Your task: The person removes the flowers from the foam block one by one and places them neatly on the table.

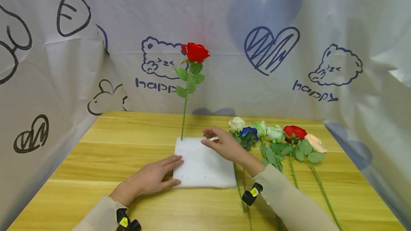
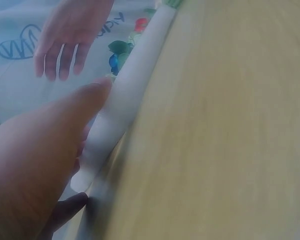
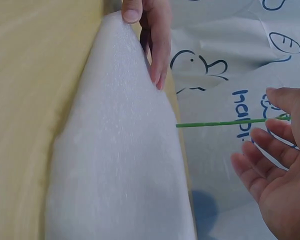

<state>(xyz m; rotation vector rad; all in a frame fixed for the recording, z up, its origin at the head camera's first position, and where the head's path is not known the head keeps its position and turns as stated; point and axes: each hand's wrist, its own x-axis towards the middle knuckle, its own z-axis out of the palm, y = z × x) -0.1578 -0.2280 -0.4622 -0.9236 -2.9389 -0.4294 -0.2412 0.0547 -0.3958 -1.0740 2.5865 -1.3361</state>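
Observation:
A white foam block (image 1: 205,167) lies on the wooden table. From its far left corner a red artificial rose (image 1: 196,52) stands upright, its green stem (image 3: 220,123) meeting the foam. My left hand (image 1: 151,177) rests against the block's left edge, fingers on the foam and thumb at the near corner. Above the block's far right part hovers my right hand (image 1: 223,143), its fingers loosely bent and apart from the stem. In the right wrist view nothing shows between the fingers of the right hand (image 3: 280,165).
Right of the block lie several artificial flowers: a white rose (image 1: 237,124), a blue rose (image 1: 248,132), pale green ones, a red rose (image 1: 294,132) and a peach rose (image 1: 316,143). Their stems run toward the near edge, some under the right forearm. A drawn-on white curtain (image 1: 205,10) encloses the table.

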